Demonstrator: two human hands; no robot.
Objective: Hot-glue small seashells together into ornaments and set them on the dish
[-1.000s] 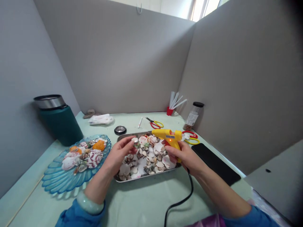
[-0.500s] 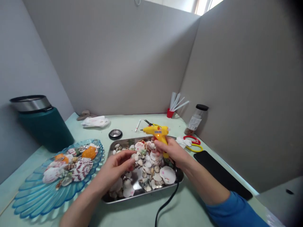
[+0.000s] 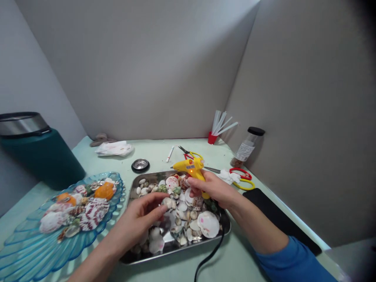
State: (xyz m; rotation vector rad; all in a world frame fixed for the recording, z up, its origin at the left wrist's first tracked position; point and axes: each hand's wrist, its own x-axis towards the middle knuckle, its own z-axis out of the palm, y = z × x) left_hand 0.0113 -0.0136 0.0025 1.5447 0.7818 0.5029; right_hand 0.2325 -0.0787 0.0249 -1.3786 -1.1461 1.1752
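Observation:
My right hand (image 3: 212, 189) grips the handle of a yellow hot glue gun (image 3: 188, 167) above a steel tray (image 3: 223, 216) filled with several seashells. The gun's nozzle points left and its light glows orange. A black cord (image 3: 209, 254) runs from it toward me. My left hand (image 3: 141, 219) hovers over the tray's left half, fingertips pinching a small pale shell (image 3: 167, 202). A blue glass plate (image 3: 35, 246) with larger striped and orange shells lies to the left.
A dark green canister (image 3: 35, 152) stands at far left. Behind the tray lie a small round metal lid (image 3: 140, 165), white tissue (image 3: 113, 149), scissors (image 3: 190, 153), a red cup of glue sticks (image 3: 217, 129) and a jar (image 3: 246, 147). More scissors (image 3: 242, 178) and a black phone (image 3: 282, 219) lie right.
The glue gun and my right hand moved left, over the tray. My left hand with the shell lowered slightly. The view shifted, so things on the table appear lower and closer.

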